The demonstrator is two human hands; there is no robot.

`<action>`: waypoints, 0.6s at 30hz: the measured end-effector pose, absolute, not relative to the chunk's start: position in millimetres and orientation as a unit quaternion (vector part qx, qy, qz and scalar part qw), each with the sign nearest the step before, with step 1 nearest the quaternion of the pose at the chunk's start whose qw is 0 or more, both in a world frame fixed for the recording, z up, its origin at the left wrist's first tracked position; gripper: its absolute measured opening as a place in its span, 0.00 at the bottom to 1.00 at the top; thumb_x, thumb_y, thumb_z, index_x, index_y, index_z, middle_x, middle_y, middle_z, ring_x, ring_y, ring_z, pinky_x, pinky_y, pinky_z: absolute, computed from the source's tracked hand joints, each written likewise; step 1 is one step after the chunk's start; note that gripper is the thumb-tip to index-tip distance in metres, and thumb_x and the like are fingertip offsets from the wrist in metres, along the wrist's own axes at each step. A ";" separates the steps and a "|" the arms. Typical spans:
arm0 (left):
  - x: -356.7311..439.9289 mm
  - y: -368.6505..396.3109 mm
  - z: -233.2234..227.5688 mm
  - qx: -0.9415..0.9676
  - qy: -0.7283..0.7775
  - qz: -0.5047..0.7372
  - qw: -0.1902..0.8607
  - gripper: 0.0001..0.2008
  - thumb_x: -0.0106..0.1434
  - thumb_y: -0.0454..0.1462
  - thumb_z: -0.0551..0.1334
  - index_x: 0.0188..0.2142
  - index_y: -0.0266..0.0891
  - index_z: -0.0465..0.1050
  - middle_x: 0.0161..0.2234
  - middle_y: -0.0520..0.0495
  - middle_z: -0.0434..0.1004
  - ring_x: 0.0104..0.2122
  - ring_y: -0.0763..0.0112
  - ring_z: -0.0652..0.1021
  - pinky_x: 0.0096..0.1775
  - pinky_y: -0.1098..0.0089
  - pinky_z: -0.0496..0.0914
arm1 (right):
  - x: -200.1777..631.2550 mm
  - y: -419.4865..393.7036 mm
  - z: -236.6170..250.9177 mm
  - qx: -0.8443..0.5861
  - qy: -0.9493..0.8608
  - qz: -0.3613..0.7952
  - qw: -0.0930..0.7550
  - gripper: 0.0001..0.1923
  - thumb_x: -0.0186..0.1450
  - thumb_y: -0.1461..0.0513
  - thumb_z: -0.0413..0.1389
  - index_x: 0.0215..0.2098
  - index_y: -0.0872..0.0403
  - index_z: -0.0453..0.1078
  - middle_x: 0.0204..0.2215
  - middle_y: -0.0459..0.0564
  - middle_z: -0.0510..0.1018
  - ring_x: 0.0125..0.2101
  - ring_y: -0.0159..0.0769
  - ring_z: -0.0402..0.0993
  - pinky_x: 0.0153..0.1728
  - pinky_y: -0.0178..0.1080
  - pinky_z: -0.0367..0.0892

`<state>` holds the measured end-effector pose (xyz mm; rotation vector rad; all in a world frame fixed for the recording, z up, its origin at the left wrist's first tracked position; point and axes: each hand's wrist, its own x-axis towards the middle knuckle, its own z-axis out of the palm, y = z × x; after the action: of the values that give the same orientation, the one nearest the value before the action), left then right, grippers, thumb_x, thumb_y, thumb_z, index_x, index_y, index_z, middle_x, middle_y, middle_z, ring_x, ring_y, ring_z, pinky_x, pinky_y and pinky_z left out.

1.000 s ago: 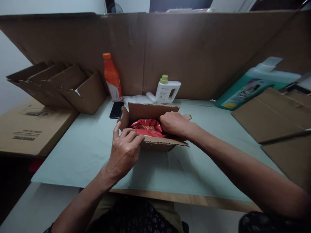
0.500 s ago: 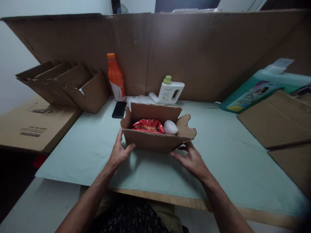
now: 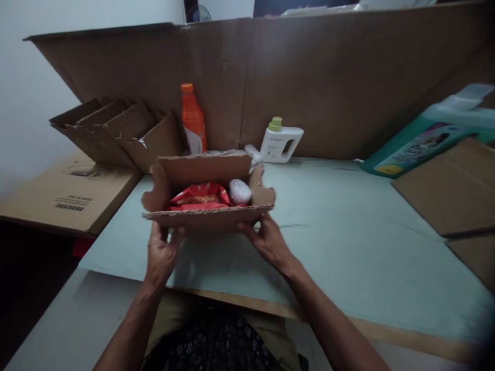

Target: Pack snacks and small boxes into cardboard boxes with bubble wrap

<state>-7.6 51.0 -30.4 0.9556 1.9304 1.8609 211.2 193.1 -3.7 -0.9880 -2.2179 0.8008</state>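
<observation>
We sit at a table (image 3: pixel 348 247) covered in pale green paper, walled at the back by a tall cardboard sheet (image 3: pixel 328 87), with a flat carton (image 3: pixel 73 198) off to our left and a teal refill pack (image 3: pixel 429 139) lying far right. Directly ahead of us is the open cardboard box (image 3: pixel 209 219), which looks lifted a little off the surface near the front edge of the table, though we cannot be sure it is clear of it. Its long axis runs left to right across our view, and its open top faces up with the flaps standing — so the box lies straight forward of both wrists, between the hands. Our left hand (image 3: pixel 160 255) grips the near left corner from below, thumb up against the front wall; our right hand (image 3: pixel 268 242) holds the near right part of the bottom edge, fingers curled under. Both are grasping the box, and neither is clearly nearer to it. Inside, a red snack packet (image 3: pixel 199 196) lies along the box's length, taking the left and middle, with a small white wrapped ball (image 3: pixel 240 191) just beside it at the right end. Behind stand an orange bottle (image 3: pixel 193 121) and a white jug (image 3: pixel 281 144), well apart from the box.
</observation>
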 end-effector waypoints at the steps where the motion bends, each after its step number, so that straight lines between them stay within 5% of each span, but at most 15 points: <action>1: -1.8 56.6 -29.7 0.347 0.661 0.647 0.158 0.31 0.63 0.52 0.67 0.59 0.40 0.66 0.54 0.40 0.76 0.56 0.57 0.76 0.58 0.61 0.70 | 216.6 196.3 -1.9 -0.385 -0.817 0.308 0.298 0.22 0.67 0.47 0.55 0.49 0.54 0.70 0.38 0.55 0.79 0.35 0.46 0.74 0.35 0.46 0.72; 5: 22.3 73.1 -35.1 0.395 0.632 0.631 0.215 0.31 0.66 0.51 0.64 0.63 0.40 0.62 0.60 0.37 0.71 0.61 0.55 0.71 0.64 0.54 0.64 | 249.8 196.8 -6.6 -0.464 -0.762 0.303 0.335 0.23 0.63 0.43 0.58 0.40 0.53 0.71 0.32 0.54 0.79 0.29 0.42 0.71 0.28 0.42 0.68; 12: 3.6 36.4 -57.3 0.353 0.672 0.621 0.195 0.32 0.66 0.51 0.64 0.64 0.42 0.62 0.60 0.39 0.71 0.62 0.56 0.71 0.63 0.58 0.65 | 220.5 188.0 -29.4 -0.426 -0.780 0.360 0.284 0.24 0.62 0.42 0.57 0.40 0.54 0.71 0.33 0.55 0.79 0.28 0.42 0.71 0.28 0.43 0.68; 18: 6.2 14.6 -82.7 0.314 0.697 0.620 0.176 0.35 0.65 0.51 0.65 0.66 0.42 0.58 0.61 0.37 0.70 0.61 0.56 0.72 0.61 0.59 0.69 | 220.4 194.8 -42.3 -0.377 -0.805 0.357 0.288 0.25 0.63 0.43 0.58 0.46 0.53 0.69 0.43 0.57 0.80 0.41 0.48 0.76 0.41 0.48 0.73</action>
<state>6.2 14.6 -82.7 0.8902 1.9727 1.7567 220.4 194.8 -42.3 -1.0059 -2.1495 0.9546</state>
